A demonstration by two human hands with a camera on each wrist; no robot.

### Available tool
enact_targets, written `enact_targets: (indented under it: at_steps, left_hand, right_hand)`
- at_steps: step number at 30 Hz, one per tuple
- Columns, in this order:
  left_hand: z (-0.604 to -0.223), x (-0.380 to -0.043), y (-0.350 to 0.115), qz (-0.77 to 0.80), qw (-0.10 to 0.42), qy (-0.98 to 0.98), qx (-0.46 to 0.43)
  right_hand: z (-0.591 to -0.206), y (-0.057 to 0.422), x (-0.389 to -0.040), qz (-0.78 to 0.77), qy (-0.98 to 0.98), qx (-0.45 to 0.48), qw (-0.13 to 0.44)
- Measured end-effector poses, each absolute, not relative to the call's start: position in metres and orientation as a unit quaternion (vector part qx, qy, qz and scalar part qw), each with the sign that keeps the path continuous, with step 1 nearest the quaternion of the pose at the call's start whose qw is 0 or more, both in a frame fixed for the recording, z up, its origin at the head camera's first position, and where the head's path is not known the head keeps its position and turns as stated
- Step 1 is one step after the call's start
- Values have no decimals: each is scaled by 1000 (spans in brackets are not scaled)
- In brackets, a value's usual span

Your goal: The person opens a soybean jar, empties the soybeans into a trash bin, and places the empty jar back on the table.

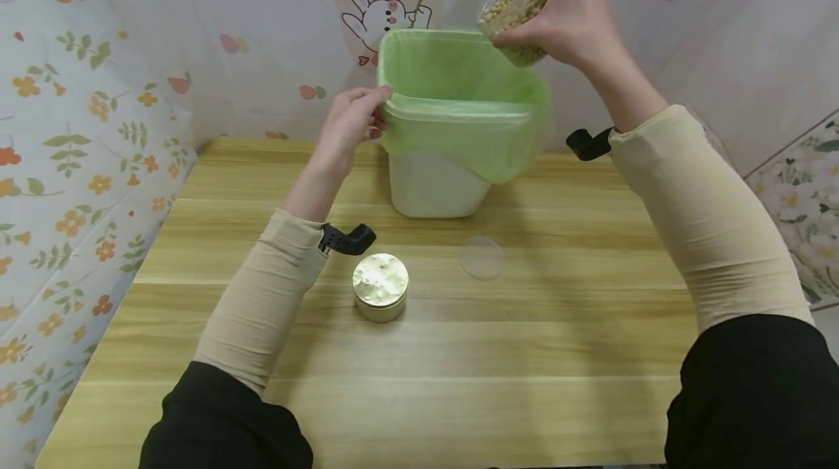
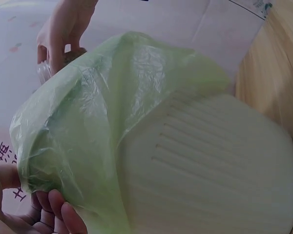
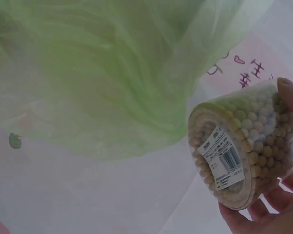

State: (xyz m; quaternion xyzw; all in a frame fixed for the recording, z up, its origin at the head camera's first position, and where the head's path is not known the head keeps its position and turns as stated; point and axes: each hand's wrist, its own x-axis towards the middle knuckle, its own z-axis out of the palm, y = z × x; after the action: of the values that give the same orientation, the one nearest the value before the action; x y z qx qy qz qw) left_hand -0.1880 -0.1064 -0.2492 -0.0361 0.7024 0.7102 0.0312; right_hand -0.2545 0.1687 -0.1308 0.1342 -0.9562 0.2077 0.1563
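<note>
My right hand (image 1: 580, 14) grips a clear plastic jar (image 1: 514, 14) of round, pale yellow beans, held tilted above the back right rim of a bin. A barcode label (image 3: 225, 158) shows on the jar's base in the right wrist view. The white bin (image 1: 435, 188) stands upright, lined with a thin green bag (image 1: 459, 130) folded over its rim and drooping at the right. At the left rim, my left hand (image 1: 350, 123) pinches the bag's edge between thumb and fingers. The bin's inside bottom is hidden.
A round gold tin (image 1: 380, 287) stands on the wooden table (image 1: 459, 381) near my left forearm. To its right lies a flat clear disc (image 1: 481, 258), like a lid. Behind the bin hangs a printed cloth (image 1: 262, 10).
</note>
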Motion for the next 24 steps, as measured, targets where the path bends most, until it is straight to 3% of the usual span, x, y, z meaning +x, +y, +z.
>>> enact_targets:
  at_steps: [10, 24]
  left_hand:
    - [-252, -188, -104, 722, 26, 691, -30]
    - [-254, -189, -102, 744, 27, 666, -37]
  right_hand:
    - [-133, 155, -258, 134, -964, 182, 137]
    - [-129, 152, -260, 71, -978, 166, 104]
